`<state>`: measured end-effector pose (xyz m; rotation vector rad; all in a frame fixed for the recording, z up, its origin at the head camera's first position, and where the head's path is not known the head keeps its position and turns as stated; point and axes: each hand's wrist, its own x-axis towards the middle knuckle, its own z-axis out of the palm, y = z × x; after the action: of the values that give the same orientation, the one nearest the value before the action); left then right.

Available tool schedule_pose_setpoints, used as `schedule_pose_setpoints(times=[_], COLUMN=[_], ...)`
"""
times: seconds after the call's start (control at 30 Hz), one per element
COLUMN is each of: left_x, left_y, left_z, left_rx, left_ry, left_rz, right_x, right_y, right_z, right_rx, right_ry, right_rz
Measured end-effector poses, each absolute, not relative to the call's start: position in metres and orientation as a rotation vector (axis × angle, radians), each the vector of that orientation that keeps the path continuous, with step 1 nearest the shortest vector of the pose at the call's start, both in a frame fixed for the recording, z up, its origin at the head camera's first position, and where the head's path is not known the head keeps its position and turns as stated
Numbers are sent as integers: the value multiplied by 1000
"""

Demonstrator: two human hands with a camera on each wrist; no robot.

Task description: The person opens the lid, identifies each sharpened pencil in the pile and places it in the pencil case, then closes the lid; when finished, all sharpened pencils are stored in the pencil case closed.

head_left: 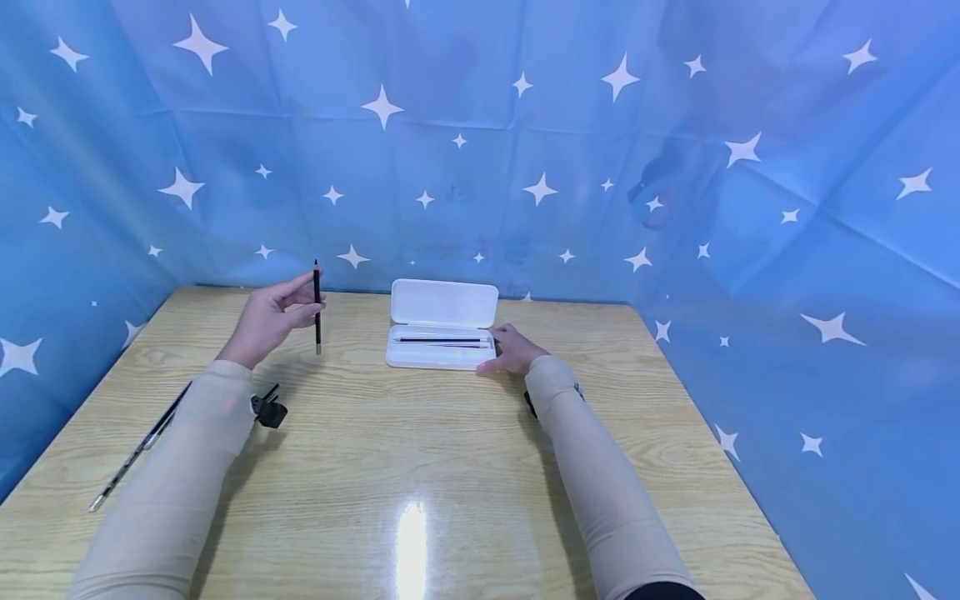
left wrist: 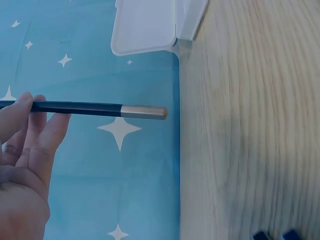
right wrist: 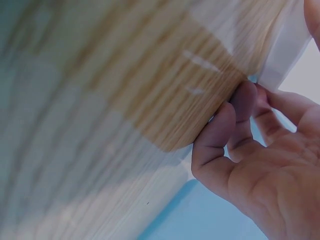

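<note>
One Slim Black Pencil (head_left: 317,293) Aloft Beside an Open White Plastic Case (head_left: 441,358)

A person's left hand (head_left: 273,319) holds the pencil nearly upright over a pale wood-grain table (head_left: 420,442), left of the case and apart from it, thumb and fingertips pinched about the shaft, the point up and the metal-banded end down. The right hand (head_left: 516,350) grips the case's right end, its fingers curled against the outside and its thumb at the near corner; how firmly it presses cannot be told. In the tray lie a dark, pale-ended pencil (head_left: 438,340) and, just beside it, what seems a thinner, paler one (head_left: 461,346). The white rectangular lid (head_left: 444,303) stands raised behind.

With so small a pinch, the held pencil could pivot or drop should the fingertips loosen. A sideways push from the right hand might slide the case, which looks light, and a knock could tip the lid forward. At far left, several dark, slender pencils (head_left: 123,475) lie beside the beige left sleeve (head_left: 191,475); a brush of the forearm could set them rolling toward the table's edge.
</note>
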<state>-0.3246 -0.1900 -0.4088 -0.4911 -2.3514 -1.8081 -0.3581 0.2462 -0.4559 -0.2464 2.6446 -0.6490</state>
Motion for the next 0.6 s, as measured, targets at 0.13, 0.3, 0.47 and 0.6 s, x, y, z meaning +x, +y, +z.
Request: schedule_pose_setpoints(times=[0.13, 0.3, 0.47, 0.6], left_x=[-327, -330, -335, -338], left_y=[-184, -179, -172, -165], left_z=[-408, -409, -410, -410], left_rx=[-515, -531, -548, -547], left_ry=[-2341, -2328, -2301, -2287], left_rz=[-1820, -1834, -1856, -1880], right_x=[-356, -354, -353, -352], right_y=[246, 245, 245, 244], right_z=[-455, -452, -451, -451], right_rx=[-251, -260, -256, -248], right_ry=[2646, 2651, 2659, 2655], right_rz=[-643, -639, -630, -634])
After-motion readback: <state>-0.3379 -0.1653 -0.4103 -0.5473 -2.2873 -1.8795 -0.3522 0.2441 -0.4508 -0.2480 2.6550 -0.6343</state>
